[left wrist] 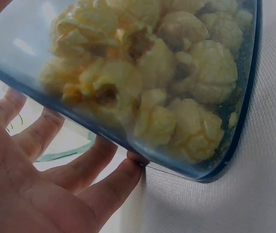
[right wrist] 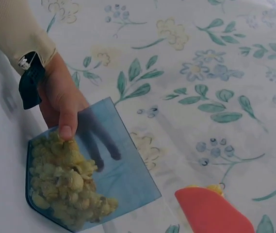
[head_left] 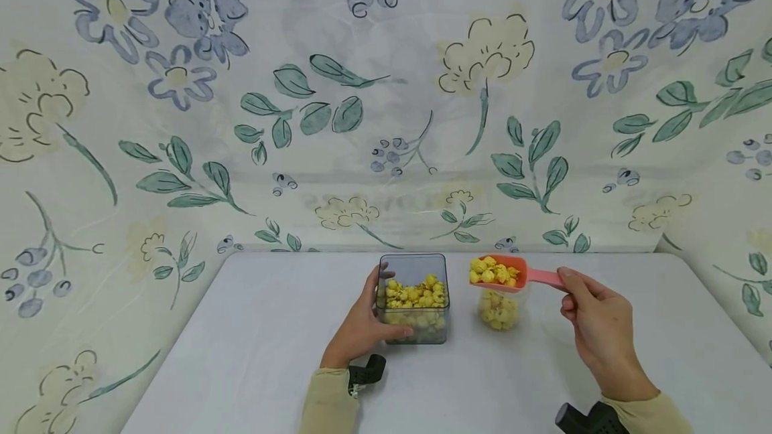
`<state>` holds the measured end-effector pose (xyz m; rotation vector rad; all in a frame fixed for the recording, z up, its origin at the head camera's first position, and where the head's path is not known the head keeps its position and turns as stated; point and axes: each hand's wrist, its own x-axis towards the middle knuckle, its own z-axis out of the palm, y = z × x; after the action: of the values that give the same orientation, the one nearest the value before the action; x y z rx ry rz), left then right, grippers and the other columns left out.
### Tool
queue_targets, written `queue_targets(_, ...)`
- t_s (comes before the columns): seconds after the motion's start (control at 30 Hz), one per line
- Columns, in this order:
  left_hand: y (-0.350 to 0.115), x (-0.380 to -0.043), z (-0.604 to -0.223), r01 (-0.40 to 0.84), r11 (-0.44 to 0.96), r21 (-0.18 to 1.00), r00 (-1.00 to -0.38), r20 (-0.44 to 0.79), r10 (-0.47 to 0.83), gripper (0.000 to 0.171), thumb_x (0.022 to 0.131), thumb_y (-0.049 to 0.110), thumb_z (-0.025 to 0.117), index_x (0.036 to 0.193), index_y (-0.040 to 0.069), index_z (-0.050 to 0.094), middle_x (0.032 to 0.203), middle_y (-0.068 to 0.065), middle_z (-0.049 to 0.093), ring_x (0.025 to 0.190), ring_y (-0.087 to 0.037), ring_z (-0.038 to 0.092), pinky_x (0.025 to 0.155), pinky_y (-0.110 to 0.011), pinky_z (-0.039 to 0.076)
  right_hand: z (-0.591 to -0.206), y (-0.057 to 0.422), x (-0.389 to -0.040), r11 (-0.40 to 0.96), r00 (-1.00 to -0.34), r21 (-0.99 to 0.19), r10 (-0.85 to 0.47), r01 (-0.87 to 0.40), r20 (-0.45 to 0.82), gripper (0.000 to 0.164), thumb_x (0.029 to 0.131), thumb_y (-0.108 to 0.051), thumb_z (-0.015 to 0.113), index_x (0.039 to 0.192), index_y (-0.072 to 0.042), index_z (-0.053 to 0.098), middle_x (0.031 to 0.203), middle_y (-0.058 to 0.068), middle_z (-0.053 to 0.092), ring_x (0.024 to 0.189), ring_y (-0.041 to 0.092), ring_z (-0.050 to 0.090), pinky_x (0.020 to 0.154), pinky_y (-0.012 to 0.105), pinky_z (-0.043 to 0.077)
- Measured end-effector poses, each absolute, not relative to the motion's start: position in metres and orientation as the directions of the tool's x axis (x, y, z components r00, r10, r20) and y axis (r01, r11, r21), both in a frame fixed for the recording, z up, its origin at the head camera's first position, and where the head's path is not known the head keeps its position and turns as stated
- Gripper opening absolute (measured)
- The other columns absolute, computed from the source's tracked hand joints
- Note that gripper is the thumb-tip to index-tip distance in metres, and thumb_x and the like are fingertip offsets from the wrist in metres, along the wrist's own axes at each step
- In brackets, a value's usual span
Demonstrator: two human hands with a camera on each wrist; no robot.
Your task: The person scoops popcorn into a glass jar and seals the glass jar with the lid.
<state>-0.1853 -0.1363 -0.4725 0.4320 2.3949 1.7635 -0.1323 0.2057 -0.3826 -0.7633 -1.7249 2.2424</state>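
Observation:
My left hand [head_left: 362, 330] holds a clear grey-blue square container [head_left: 433, 336] of yellow popcorn [head_left: 416, 295], thumb across the front and fingers behind. The container stands tilted on the table. In the left wrist view, several fingers [left wrist: 109, 187] touch its wall. My right hand [head_left: 603, 333] pinches the handle of a coral-red scoop [head_left: 545, 278], which is heaped with popcorn [head_left: 494, 272]. Below the scoop stands a small clear jar [head_left: 499, 313] with paler popcorn inside; the scoop hides its mouth. Only the scoop's underside shows in the right wrist view, with the container beyond it.
A white table [head_left: 253, 353] lies under everything. Behind and at both sides hangs a white cloth [head_left: 410, 99] printed with flowers and leaves. Black wrist cameras sit on both wrists, the left one [head_left: 368, 370] close to the container's lower front.

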Motion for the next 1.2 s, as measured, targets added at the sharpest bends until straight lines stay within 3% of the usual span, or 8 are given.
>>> queue_targets(0.97, -0.136, -0.184, -0.47, 0.139, 0.263, 0.955, -0.948, 0.051, 0.313, 0.124, 0.071, 0.025, 0.094, 0.162, 0.032, 0.009, 0.159, 0.005, 0.031, 0.148, -0.03, 0.027, 0.108, -0.059, 0.037, -0.393, 0.237, -0.133, -0.337, -0.802, -0.934, 0.523, 0.119, -0.291, 0.012, 0.092, -0.026, 0.074, 0.081, -0.024, 0.078, 0.073, -0.004, 0.065, 0.059, 0.007, 0.052, 0.055, 0.016, 0.049)
queue_targets(1.2, -0.136, -0.184, -0.47, 0.159, 0.269, 0.95, -0.945, 0.067, 0.32, 0.124, 0.072, 0.024, 0.093, 0.162, 0.028, 0.008, 0.16, 0.001, 0.031, 0.15, -0.032, 0.022, 0.108, -0.058, 0.036, -0.391, 0.242, -0.133, -0.339, -0.804, -0.936, 0.528, 0.098, -0.275, 0.014, 0.093, -0.023, 0.074, 0.08, -0.022, 0.078, 0.073, -0.004, 0.066, 0.058, 0.007, 0.053, 0.054, 0.016, 0.049)
